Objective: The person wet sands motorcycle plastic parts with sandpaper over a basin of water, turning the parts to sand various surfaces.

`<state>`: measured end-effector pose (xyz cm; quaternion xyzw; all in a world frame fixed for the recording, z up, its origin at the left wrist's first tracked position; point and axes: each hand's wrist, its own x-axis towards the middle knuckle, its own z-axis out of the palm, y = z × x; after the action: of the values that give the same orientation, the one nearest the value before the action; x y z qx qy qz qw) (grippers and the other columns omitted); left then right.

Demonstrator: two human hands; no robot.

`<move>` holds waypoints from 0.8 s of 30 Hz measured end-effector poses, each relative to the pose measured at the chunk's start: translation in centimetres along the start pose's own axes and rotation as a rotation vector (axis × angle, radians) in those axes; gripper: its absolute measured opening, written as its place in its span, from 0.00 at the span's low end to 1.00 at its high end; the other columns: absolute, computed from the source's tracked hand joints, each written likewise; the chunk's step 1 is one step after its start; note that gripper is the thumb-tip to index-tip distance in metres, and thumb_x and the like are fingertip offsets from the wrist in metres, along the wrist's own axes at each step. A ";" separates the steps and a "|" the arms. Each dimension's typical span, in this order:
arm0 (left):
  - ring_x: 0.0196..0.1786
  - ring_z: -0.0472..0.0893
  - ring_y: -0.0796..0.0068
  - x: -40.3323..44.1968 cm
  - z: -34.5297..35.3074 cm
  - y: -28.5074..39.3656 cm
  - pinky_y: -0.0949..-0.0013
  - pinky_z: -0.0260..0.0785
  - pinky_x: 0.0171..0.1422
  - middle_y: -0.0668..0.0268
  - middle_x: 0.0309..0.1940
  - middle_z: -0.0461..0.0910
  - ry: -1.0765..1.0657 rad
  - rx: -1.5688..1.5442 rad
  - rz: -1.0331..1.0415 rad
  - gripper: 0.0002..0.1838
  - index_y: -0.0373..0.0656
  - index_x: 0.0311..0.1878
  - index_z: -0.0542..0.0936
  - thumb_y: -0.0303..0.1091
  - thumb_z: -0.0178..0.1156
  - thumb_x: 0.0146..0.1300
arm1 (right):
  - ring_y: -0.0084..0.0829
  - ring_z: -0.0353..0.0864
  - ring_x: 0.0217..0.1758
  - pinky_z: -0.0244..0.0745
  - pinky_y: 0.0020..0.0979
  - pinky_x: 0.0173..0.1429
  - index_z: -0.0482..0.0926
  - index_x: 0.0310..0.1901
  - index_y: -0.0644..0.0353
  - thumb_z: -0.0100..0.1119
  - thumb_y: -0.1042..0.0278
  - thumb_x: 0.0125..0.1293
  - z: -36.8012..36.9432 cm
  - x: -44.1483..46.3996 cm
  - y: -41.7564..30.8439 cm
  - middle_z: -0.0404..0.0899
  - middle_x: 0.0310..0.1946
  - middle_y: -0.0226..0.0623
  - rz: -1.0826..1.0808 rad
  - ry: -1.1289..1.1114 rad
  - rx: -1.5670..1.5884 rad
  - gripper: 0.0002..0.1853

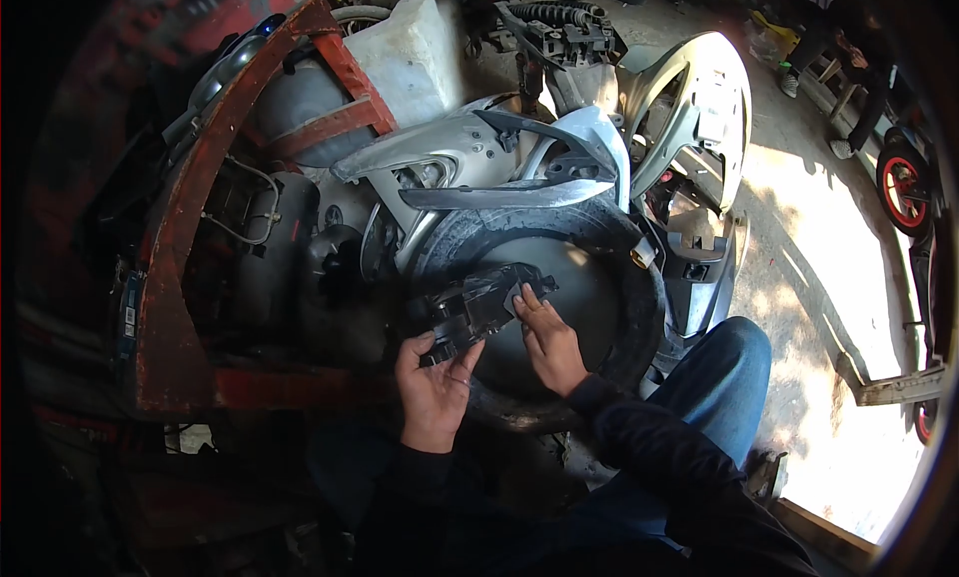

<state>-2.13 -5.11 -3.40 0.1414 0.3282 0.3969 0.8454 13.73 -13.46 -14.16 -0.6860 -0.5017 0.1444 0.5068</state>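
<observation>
A black plastic part point(470, 315), moulded and glossy in places, is held up at a tilt over a tyre basin point(637, 322) of cloudy grey water. My left hand point(435, 392) grips its lower left end between thumb and fingers. Against the upper right of the part press the fingertips of my right hand point(552, 347), closed together. Under them shows a small grey sheet point(511, 299), whose kind I cannot make out. The underside of the part is hidden.
Grey motorcycle fairings point(470, 152) and a pale frame-like panel point(714, 102) lie behind the basin. A rusty red metal frame point(175, 277) stands at the left. A person point(849, 52) and a red-rimmed wheel point(902, 184) are at the far right.
</observation>
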 end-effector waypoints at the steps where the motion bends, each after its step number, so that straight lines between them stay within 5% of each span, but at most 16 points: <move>1: 0.63 0.80 0.50 -0.2 -0.1 -0.5 0.47 0.74 0.73 0.49 0.57 0.81 -0.016 0.010 -0.008 0.21 0.28 0.58 0.74 0.33 0.57 0.67 | 0.52 0.70 0.75 0.60 0.43 0.80 0.75 0.67 0.65 0.51 0.81 0.69 -0.2 0.7 0.2 0.68 0.72 0.58 0.018 0.016 0.022 0.25; 8: 0.61 0.82 0.53 -0.1 0.2 -0.8 0.50 0.76 0.72 0.50 0.56 0.82 -0.028 -0.013 -0.024 0.21 0.27 0.57 0.75 0.34 0.57 0.67 | 0.46 0.69 0.77 0.55 0.43 0.82 0.79 0.61 0.70 0.48 0.75 0.71 -1.7 0.3 -2.8 0.74 0.69 0.54 0.160 -0.120 0.582 0.21; 16: 0.59 0.83 0.56 0.4 -0.3 -0.4 0.51 0.76 0.70 0.53 0.55 0.83 -0.040 0.016 -0.017 0.20 0.32 0.57 0.77 0.36 0.57 0.66 | 0.49 0.77 0.69 0.62 0.43 0.80 0.83 0.54 0.69 0.50 0.74 0.70 -2.6 3.0 -6.1 0.81 0.60 0.55 0.078 -0.127 0.386 0.16; 17: 0.59 0.83 0.57 0.4 -0.1 -0.5 0.51 0.76 0.70 0.53 0.55 0.83 -0.033 0.022 -0.013 0.21 0.32 0.57 0.77 0.36 0.57 0.66 | 0.51 0.82 0.63 0.70 0.39 0.73 0.84 0.50 0.68 0.51 0.76 0.69 -2.0 3.0 -4.0 0.84 0.55 0.53 0.028 -0.075 0.268 0.14; 20: 0.59 0.83 0.57 0.2 -0.2 -0.9 0.52 0.77 0.69 0.54 0.54 0.83 -0.040 0.047 0.015 0.21 0.32 0.56 0.77 0.38 0.56 0.66 | 0.51 0.84 0.53 0.77 0.40 0.62 0.84 0.46 0.67 0.51 0.76 0.69 -2.5 2.7 -5.7 0.84 0.47 0.50 0.121 -0.002 0.197 0.12; 21: 0.59 0.83 0.57 0.3 -0.1 -1.0 0.52 0.77 0.69 0.54 0.54 0.84 -0.053 0.064 0.034 0.21 0.32 0.56 0.77 0.39 0.56 0.66 | 0.51 0.82 0.46 0.77 0.44 0.53 0.83 0.45 0.67 0.51 0.77 0.69 -2.4 2.8 -7.2 0.81 0.42 0.48 -0.002 0.052 0.304 0.11; 24: 0.59 0.83 0.57 0.4 -0.1 -1.2 0.52 0.77 0.69 0.54 0.53 0.84 -0.040 0.086 -0.006 0.21 0.31 0.55 0.77 0.39 0.56 0.67 | 0.50 0.82 0.44 0.76 0.43 0.50 0.82 0.44 0.67 0.52 0.77 0.69 -2.6 3.1 -6.4 0.79 0.39 0.49 -0.009 0.006 0.312 0.09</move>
<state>-1.29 -5.55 -4.25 0.1846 0.3286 0.3768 0.8462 13.48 -12.43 -6.70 -0.5972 -0.4748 0.2163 0.6093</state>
